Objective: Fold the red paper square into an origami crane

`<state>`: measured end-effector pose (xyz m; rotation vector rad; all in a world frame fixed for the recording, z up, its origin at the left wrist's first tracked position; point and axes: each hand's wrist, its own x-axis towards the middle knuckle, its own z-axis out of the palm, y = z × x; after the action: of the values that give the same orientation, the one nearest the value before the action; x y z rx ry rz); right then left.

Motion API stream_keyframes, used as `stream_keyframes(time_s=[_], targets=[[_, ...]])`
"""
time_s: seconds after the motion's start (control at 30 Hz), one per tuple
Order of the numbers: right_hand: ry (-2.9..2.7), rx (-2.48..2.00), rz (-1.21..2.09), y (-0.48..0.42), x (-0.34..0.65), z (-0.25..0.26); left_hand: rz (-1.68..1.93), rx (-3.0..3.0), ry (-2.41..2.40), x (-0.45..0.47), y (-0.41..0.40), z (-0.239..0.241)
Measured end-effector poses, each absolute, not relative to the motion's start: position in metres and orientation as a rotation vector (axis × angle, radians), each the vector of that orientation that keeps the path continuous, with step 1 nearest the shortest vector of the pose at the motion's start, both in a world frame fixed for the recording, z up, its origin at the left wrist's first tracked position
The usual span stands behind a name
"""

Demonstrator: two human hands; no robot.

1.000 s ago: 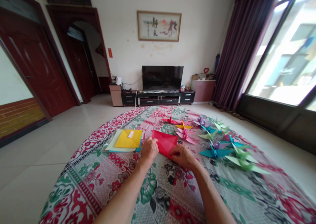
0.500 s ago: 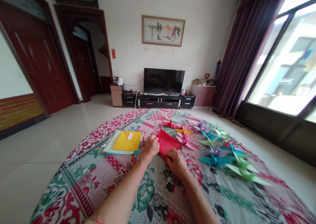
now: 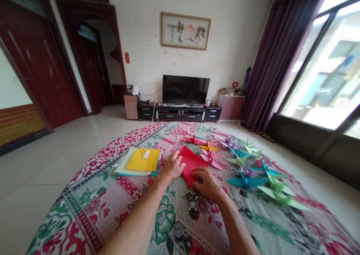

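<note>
A red sheet of origami paper (image 3: 191,160) lies on the patterned tablecloth in front of me, turned cornerwise. My left hand (image 3: 172,167) holds its left edge, the thumb on the paper and the fingers curled at the side. At its lower right edge my right hand (image 3: 207,182) has thumb and forefinger bent together on the paper. The fold under the fingers is partly hidden. Just beyond the sheet sit folded paper cranes: a pink crane (image 3: 210,159), a yellow crane (image 3: 209,147) and a red crane (image 3: 194,139).
To the left lies a stack of coloured paper, a yellow sheet (image 3: 143,161) on top with a small white slip (image 3: 146,154). More cranes spread to the right, among them a blue crane (image 3: 246,181) and a pale green crane (image 3: 278,189). Beyond the round table (image 3: 84,210) stands a television (image 3: 186,90).
My fingers have loosened and spread a little on the red paper, the right hand shifting slightly right and down. The sheet lies flatter. The view has shifted slightly.
</note>
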<state>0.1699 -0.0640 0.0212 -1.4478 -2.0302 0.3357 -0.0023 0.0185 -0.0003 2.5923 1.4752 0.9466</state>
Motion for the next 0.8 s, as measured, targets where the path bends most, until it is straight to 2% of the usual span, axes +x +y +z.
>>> stream_keyframes(time_s=[0.37,0.8], targets=[[-2.023,-1.464,0.356,-0.065,0.170,0.021,0.954,2.562,1.421,-0.007,0.009,0.009],[-1.994,-1.781,0.263,-0.065,0.178,0.017,0.774,2.772,1.361,-0.004,0.004,0.003]])
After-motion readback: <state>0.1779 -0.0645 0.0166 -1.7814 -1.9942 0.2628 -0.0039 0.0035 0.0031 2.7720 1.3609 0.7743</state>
